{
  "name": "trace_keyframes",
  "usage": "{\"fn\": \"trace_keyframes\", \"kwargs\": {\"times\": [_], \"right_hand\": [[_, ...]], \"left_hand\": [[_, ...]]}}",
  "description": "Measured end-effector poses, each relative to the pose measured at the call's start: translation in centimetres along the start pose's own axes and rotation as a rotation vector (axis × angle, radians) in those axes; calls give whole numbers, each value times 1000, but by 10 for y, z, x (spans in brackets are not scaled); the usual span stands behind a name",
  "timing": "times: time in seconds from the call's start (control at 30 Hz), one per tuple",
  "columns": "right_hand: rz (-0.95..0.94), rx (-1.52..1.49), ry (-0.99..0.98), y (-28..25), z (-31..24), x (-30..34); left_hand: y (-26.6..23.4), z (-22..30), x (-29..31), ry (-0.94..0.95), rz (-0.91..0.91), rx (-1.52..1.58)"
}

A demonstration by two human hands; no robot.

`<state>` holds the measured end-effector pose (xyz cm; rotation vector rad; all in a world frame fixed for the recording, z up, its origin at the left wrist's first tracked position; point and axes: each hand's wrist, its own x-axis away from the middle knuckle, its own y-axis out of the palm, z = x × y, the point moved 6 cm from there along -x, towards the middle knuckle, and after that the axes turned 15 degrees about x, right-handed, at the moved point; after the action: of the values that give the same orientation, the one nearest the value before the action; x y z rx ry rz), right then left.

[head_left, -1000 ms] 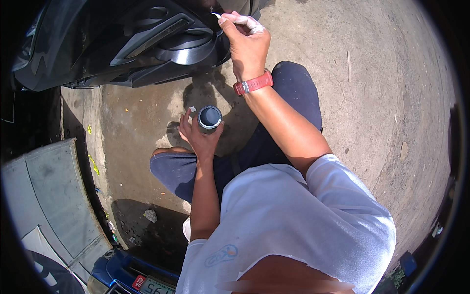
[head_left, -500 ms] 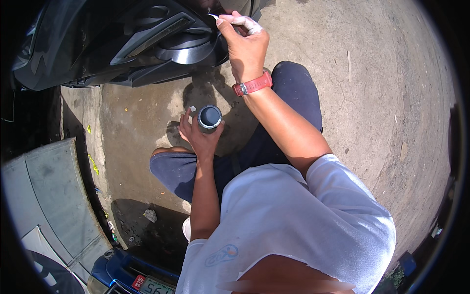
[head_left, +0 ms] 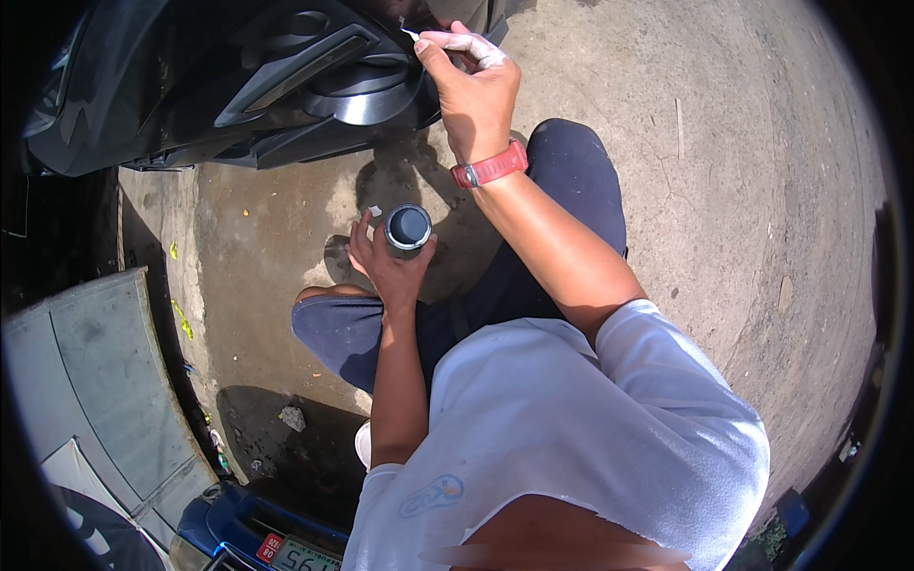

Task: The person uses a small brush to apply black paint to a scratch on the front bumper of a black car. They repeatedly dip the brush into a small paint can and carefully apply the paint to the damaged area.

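Observation:
My left hand (head_left: pixel 392 271) is wrapped round a small round can (head_left: pixel 407 249) with a pale, smeared rim and a dark blue-grey inside, held upright above the ground. A small white scrap (head_left: pixel 374 210) shows beside those fingers. My right hand (head_left: pixel 478 86), with a red watch strap on its wrist, is closed in a pinch on a small thin white pointed piece (head_left: pixel 411 34). White residue coats some of its fingers. The piece's tip is beside the glossy black bodywork of a motor scooter (head_left: pixel 305 67); I cannot tell whether it touches.
Concrete ground (head_left: pixel 724 190) stretches to the right, with a wet patch below the scooter. At the left stands a grey metal panel (head_left: pixel 105 362). Behind me at lower left is a blue vehicle (head_left: pixel 214 523) with a plate. A pale lump (head_left: pixel 292 418) lies on the ground.
My right hand has shifted very slightly left with the white piece, along the scooter's bodywork. My left hand and the can stay where they were.

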<state>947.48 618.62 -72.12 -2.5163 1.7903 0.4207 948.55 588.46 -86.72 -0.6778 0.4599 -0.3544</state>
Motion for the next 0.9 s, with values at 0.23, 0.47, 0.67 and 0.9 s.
{"fn": "trace_keyframes", "kwargs": {"times": [0.23, 0.47, 0.67, 0.9], "right_hand": [[6, -19, -30, -1, 1, -1], [-80, 6, 3, -1, 6, -2], [-10, 24, -59, -1, -5, -2], [-18, 66, -45, 0, 1, 0]], "left_hand": [[0, 0, 0, 2, 1, 2], [0, -1, 1, -3, -3, 4], [0, -1, 0, 0, 1, 6], [1, -2, 0, 1, -3, 2]]}}
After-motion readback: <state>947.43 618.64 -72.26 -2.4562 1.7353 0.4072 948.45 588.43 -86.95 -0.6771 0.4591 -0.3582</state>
